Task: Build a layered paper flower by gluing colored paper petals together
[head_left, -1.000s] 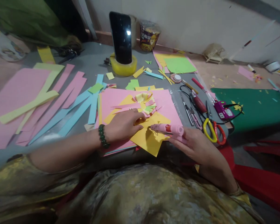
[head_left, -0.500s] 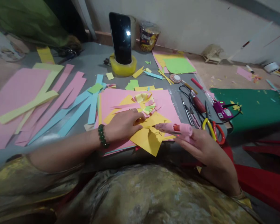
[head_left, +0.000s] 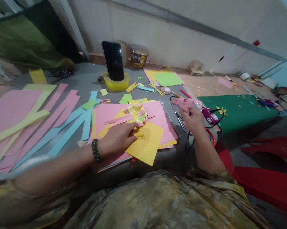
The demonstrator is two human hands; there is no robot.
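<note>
My left hand (head_left: 120,135), wearing a green bead bracelet, rests on the paper stack with thumb and forefinger closed at a square of yellow paper (head_left: 149,144). A narrow yellow strip (head_left: 140,136) lies by its thumb tip. Just beyond the fingers, a ring of curled paper pieces (head_left: 137,113) in yellow, pink and green sits on the pink paper (head_left: 155,109). Off to the right, my right hand (head_left: 193,119) is wrapped round a pink hot glue gun (head_left: 182,103), held above the tools, its nozzle end pointing left.
Paper strips (head_left: 71,124) spread across the left. At the back, a phone (head_left: 113,60) stands in a yellow tape roll (head_left: 116,83) beside a snack cup (head_left: 138,57). Around the right hand lie scissors (head_left: 211,136), a purple power strip (head_left: 210,116) and a black cord (head_left: 188,143). A green board (head_left: 236,108) lies farther right.
My right hand has carried the glue gun away from the yellow paper, to the right and farther back, over the tools. My left hand stays at the paper. The view has shifted right.
</note>
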